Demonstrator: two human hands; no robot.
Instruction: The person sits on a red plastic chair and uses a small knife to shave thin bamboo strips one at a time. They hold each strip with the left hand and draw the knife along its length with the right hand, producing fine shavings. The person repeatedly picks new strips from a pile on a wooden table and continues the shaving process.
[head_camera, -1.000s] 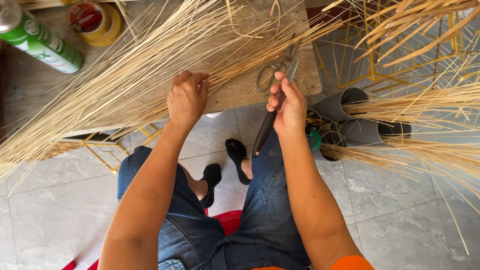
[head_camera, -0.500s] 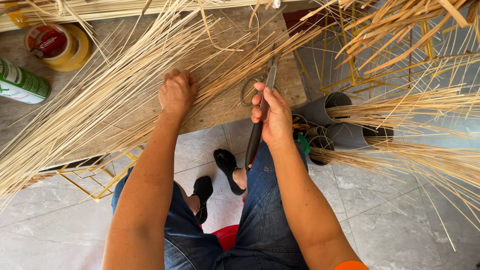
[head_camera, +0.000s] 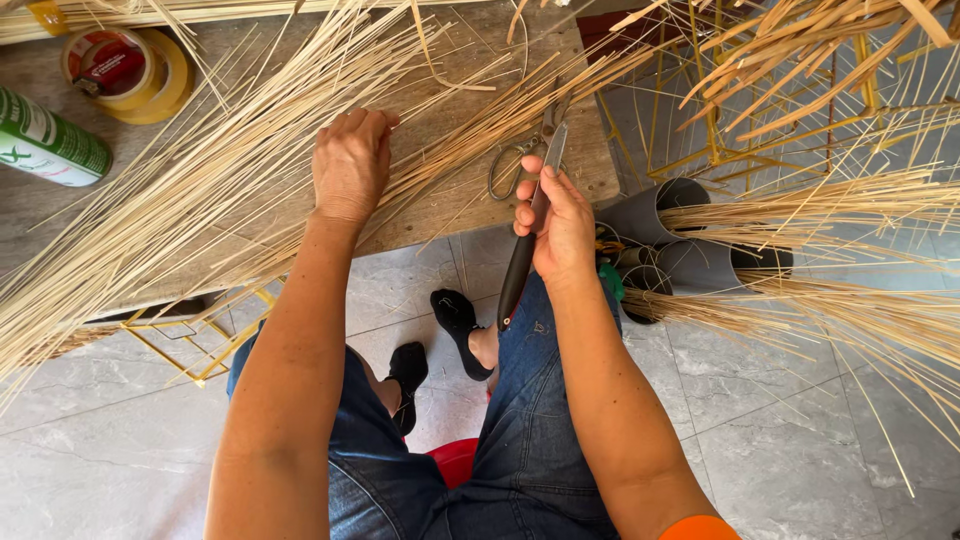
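Note:
My left hand (head_camera: 350, 165) lies palm down on a fan of thin pale straw strips (head_camera: 200, 190) spread over a worn wooden table (head_camera: 470, 190), fingers curled onto the strips. My right hand (head_camera: 555, 225) grips a long tool with a black handle (head_camera: 517, 280) and a metal blade that points up over the table edge. A pair of metal scissors (head_camera: 520, 160) lies on the table right beside the blade, its loops just left of my right fingers.
A green spray can (head_camera: 50, 145) and a roll of yellow tape (head_camera: 125, 70) sit at the table's left. Grey tubes (head_camera: 680, 245) holding straw bundles lie on the tiled floor at right, by a yellow wire frame (head_camera: 760, 110). A red stool (head_camera: 455, 460) shows under me.
The view has shifted so the table fills more of the frame. My right hand has brought the black-handled tool up and left, next to the scissors. My left hand stays on the strips.

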